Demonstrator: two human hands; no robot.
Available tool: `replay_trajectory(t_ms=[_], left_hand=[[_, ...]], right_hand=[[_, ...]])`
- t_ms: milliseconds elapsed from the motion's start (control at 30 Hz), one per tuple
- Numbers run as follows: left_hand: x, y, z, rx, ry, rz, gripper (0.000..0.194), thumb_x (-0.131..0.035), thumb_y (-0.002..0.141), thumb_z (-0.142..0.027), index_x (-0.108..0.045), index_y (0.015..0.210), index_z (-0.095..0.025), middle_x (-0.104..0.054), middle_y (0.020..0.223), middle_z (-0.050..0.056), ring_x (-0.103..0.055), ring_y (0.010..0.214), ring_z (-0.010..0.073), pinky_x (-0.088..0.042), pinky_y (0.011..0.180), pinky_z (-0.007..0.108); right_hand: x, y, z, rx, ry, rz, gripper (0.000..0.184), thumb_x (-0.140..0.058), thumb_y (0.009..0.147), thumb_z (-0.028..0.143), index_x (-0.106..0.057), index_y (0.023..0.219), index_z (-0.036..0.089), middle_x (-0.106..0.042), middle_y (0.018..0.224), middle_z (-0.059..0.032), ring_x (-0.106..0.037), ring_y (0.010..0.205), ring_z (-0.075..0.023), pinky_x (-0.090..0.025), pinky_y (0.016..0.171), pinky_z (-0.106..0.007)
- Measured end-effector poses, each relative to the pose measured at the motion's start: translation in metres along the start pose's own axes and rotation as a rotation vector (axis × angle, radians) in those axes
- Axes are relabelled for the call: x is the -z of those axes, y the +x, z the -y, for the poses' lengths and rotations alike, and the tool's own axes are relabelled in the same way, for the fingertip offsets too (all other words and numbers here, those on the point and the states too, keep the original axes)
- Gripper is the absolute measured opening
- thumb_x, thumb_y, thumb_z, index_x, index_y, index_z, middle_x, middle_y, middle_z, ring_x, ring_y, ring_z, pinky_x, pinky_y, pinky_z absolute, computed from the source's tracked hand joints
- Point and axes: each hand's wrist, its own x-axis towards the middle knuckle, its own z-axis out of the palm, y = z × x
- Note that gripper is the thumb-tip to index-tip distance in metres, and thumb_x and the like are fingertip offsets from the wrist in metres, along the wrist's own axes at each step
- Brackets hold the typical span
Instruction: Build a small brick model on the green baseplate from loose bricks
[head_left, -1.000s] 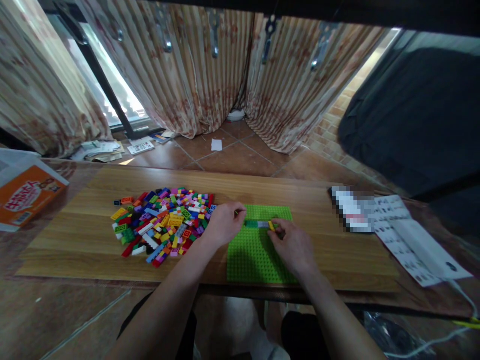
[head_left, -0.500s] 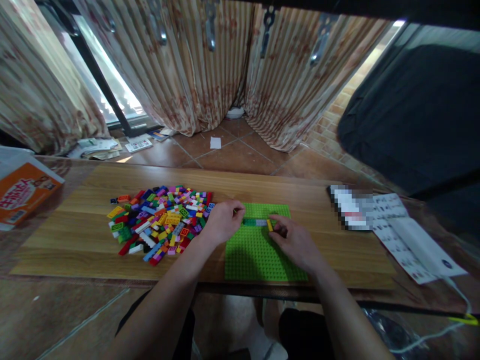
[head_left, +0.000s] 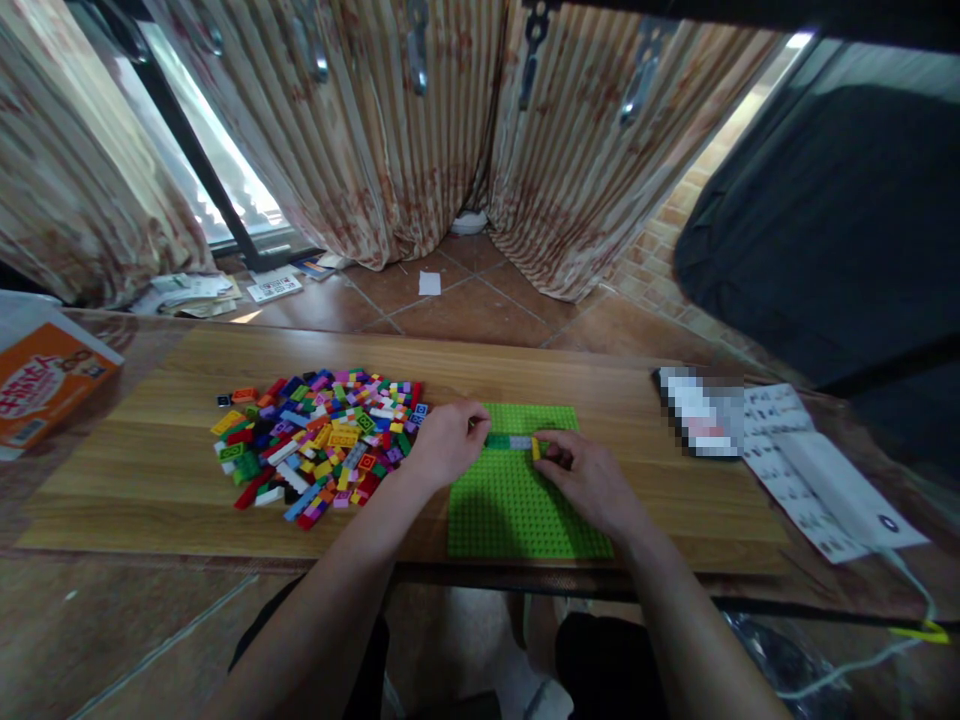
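On the wooden board lies a light-green studded baseplate [head_left: 517, 510]. A row of bricks crosses its upper part: a dark green brick [head_left: 498, 441] at the left and a grey brick [head_left: 520, 442] beside it. At the row's right end, my right hand [head_left: 585, 475] pinches a yellow brick [head_left: 535, 449] between thumb and fingers. My left hand [head_left: 448, 445] is closed in a pinch over the baseplate's left edge, near the row's left end. Something small and yellowish shows at its fingertips, too small to name.
A heap of mixed toy bricks [head_left: 322, 445] covers the left of the wooden board [head_left: 150, 480]. An orange and white box [head_left: 52, 375] stands at far left. To the right lie a blurred-out phone-like object [head_left: 694, 412] and an unfolded printed sheet [head_left: 825, 475].
My right hand and the yellow brick stay at the row's right end, almost unmoved. The whole view has shifted very slightly. My left hand holds its place.
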Motion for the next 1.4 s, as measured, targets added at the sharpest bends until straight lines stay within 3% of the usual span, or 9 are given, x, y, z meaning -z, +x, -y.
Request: replay_trajectory(t_ms=[167, 367, 467, 933, 1200, 1400], left_hand=[[-0.01, -0.002, -0.004, -0.05, 0.029, -0.001, 0.02, -0.055, 0.085, -0.019, -0.07, 0.098, -0.017, -0.07, 0.095, 0.006, -0.064, 0.086, 0.0185, -0.051, 0.081, 0.031], [-0.027, -0.01, -0.012, -0.3, 0.048, 0.05, 0.028, -0.053, 0.086, -0.015, -0.068, 0.108, -0.021, -0.064, 0.11, 0.006, -0.058, 0.106, 0.0199, -0.047, 0.097, 0.035], [-0.033, -0.015, -0.015, -0.356, 0.124, 0.077, 0.03, -0.05, 0.088, -0.015, -0.067, 0.111, -0.022, -0.062, 0.115, 0.006, -0.055, 0.108, 0.0212, -0.046, 0.099, 0.038], [-0.037, -0.019, -0.02, -0.372, 0.292, 0.118, 0.033, -0.045, 0.09, -0.015, -0.064, 0.116, -0.024, -0.061, 0.119, 0.008, -0.052, 0.109, 0.0244, -0.046, 0.095, 0.043], [-0.037, -0.014, -0.009, -0.356, 0.123, 0.089, 0.041, -0.041, 0.089, -0.007, -0.064, 0.119, -0.022, -0.064, 0.118, 0.006, -0.057, 0.11, 0.0195, -0.047, 0.102, 0.038], [-0.022, -0.004, -0.003, -0.194, -0.058, 0.034, 0.043, -0.04, 0.085, -0.002, -0.068, 0.113, -0.019, -0.068, 0.115, 0.007, -0.062, 0.109, 0.0178, -0.049, 0.1, 0.035]], right_hand=[[0.001, 0.001, -0.001, 0.003, 0.0, 0.0, 0.031, -0.063, 0.079, 0.025, -0.071, 0.109, 0.021, -0.067, 0.085, -0.0026, -0.061, 0.077, -0.017, -0.046, 0.076, -0.03], [0.003, 0.001, 0.002, -0.01, 0.006, 0.014, 0.031, -0.063, 0.078, 0.024, -0.071, 0.108, 0.021, -0.069, 0.085, -0.0024, -0.062, 0.078, -0.0173, -0.045, 0.075, -0.03], [0.003, 0.002, 0.002, -0.016, 0.009, 0.015, 0.031, -0.063, 0.078, 0.024, -0.071, 0.108, 0.021, -0.069, 0.086, -0.0027, -0.063, 0.079, -0.0175, -0.046, 0.075, -0.03], [0.003, 0.003, 0.001, -0.002, 0.001, 0.015, 0.03, -0.064, 0.079, 0.025, -0.072, 0.108, 0.022, -0.072, 0.093, -0.0047, -0.065, 0.081, -0.0183, -0.048, 0.077, -0.031], [0.003, 0.003, -0.001, 0.01, -0.022, 0.029, 0.032, -0.063, 0.08, 0.026, -0.071, 0.11, 0.021, -0.069, 0.086, -0.0036, -0.063, 0.076, -0.0178, -0.046, 0.072, -0.03], [0.002, 0.003, -0.002, 0.006, -0.019, 0.027, 0.032, -0.066, 0.078, 0.026, -0.071, 0.11, 0.022, -0.071, 0.09, -0.004, -0.064, 0.08, -0.0184, -0.047, 0.076, -0.03]])
